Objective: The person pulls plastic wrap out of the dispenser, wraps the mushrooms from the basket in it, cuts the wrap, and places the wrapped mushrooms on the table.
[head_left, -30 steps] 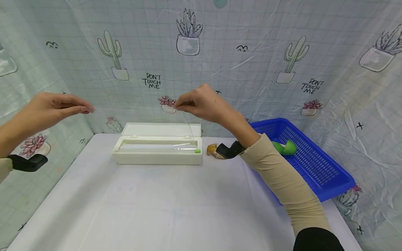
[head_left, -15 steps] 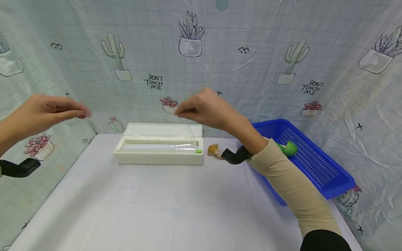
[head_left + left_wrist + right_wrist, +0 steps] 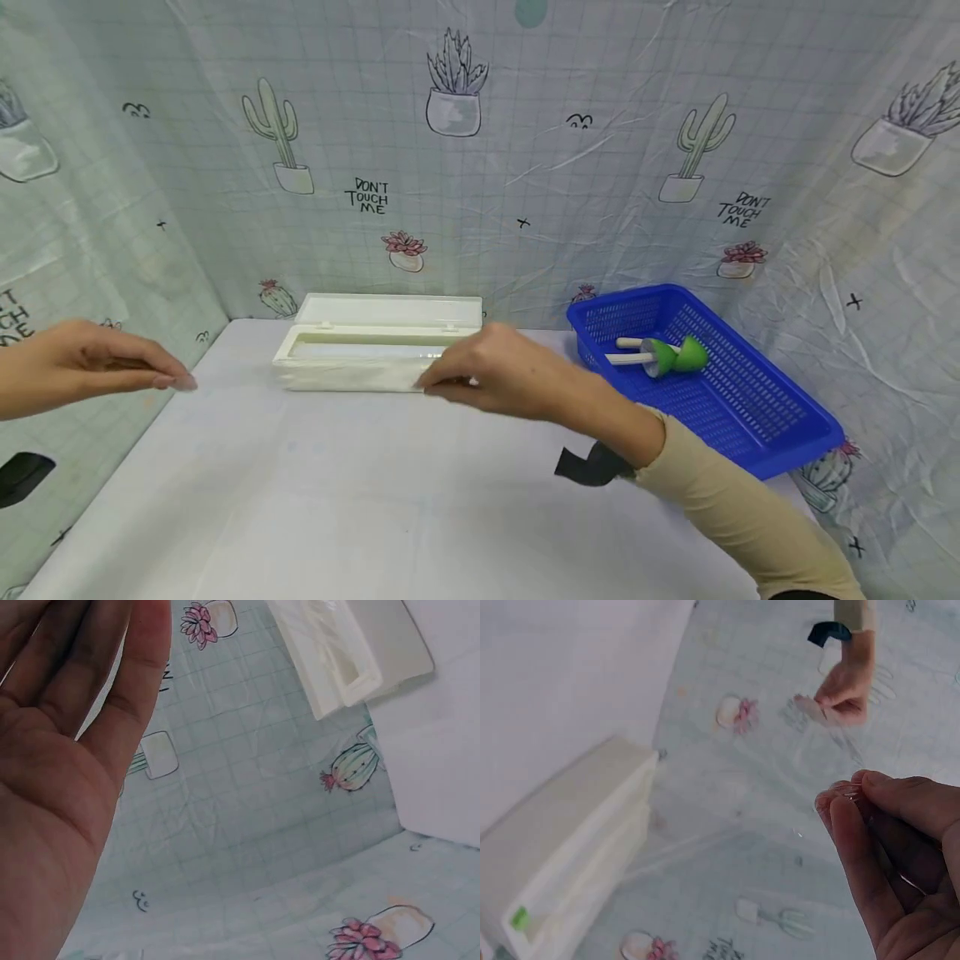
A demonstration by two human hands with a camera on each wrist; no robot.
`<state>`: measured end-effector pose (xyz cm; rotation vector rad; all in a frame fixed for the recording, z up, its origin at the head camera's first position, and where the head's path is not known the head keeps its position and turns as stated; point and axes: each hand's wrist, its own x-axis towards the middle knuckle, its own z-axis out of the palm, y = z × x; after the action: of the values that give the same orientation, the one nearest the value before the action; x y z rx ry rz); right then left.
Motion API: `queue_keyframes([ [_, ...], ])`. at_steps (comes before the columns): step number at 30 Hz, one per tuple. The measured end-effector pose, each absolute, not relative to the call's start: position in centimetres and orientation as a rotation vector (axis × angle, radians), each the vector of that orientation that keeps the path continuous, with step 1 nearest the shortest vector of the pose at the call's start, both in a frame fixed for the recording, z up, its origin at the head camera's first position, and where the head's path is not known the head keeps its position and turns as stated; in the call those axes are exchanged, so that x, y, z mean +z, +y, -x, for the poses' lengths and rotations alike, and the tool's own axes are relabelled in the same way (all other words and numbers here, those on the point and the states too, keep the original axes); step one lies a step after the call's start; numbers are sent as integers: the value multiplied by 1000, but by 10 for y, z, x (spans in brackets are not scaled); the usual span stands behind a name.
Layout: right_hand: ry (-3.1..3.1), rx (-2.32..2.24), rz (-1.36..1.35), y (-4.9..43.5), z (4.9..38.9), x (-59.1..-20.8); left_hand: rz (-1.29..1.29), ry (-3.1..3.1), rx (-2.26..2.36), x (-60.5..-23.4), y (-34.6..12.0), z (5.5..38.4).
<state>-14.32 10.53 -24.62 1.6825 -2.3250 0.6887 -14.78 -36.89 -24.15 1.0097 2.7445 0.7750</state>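
Clear cling film (image 3: 697, 841) is stretched between my two hands, thin and hard to make out, with faint creases in the right wrist view. In the head view it lies before the front of the white dispenser box (image 3: 390, 310). My left hand (image 3: 90, 371), at the left, pinches one end between thumb and fingertips. The other end is pinched by my right hand (image 3: 510, 375), which covers the box's right end. A roll shows inside the open box. Whether the film still joins the roll, I cannot tell. The left wrist view cuts off the left fingertips.
A blue basket (image 3: 787, 396) stands at the right of the white table (image 3: 360, 500). In it lie green dome-headed things (image 3: 692, 357) with pale sticks. A printed cloth (image 3: 615, 67) hangs behind and at both sides.
Both hands have come down from above the box to about table-front level of the box, still pinching the film. The yellow-brown thing beside the box is now hidden behind my right hand.
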Motion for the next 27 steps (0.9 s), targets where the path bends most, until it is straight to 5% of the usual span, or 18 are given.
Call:
queue_keyframes([
  [10, -2379, 615, -1855, 95, 94, -342, -1285, 2337, 966, -316, -367, 119],
  [19, -2486, 319, -1912, 92, 91, -416, -1066, 2379, 956, -382, -346, 104],
  [27, -2359, 85, -1953, 81, 99, -441, -858, 2633, 888, -425, -325, 100],
])
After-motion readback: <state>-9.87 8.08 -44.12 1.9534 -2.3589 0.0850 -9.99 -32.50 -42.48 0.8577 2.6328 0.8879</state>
